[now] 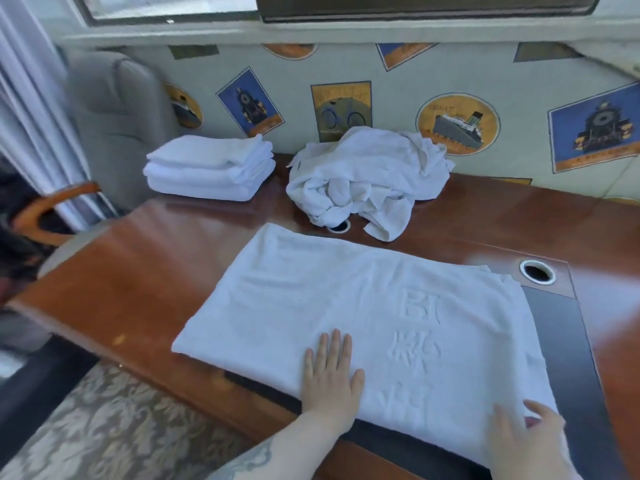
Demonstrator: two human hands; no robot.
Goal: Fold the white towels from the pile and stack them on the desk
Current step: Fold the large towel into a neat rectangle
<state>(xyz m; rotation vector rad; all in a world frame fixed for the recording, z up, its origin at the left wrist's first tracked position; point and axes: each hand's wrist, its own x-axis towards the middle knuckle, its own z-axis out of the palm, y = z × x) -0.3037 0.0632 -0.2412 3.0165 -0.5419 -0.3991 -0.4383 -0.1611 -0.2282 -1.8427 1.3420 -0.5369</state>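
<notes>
A white towel [346, 306] with embossed characters lies spread flat on the brown wooden desk [138, 271]. My left hand [330, 375] rests flat on its near edge, fingers straight. At the towel's near right corner my right hand [523, 441] lies on the cloth with fingers extended; it is blurred. A crumpled pile of white towels [367, 174] sits at the back of the desk. To its left stands a stack of folded white towels [211, 168].
Two round cable holes [537, 271] [341, 226] open in the desk top, and a dark inset panel [561, 358] runs along its right side. A grey chair [117, 119] stands at the back left. A patterned wall is behind the desk, carpet below left.
</notes>
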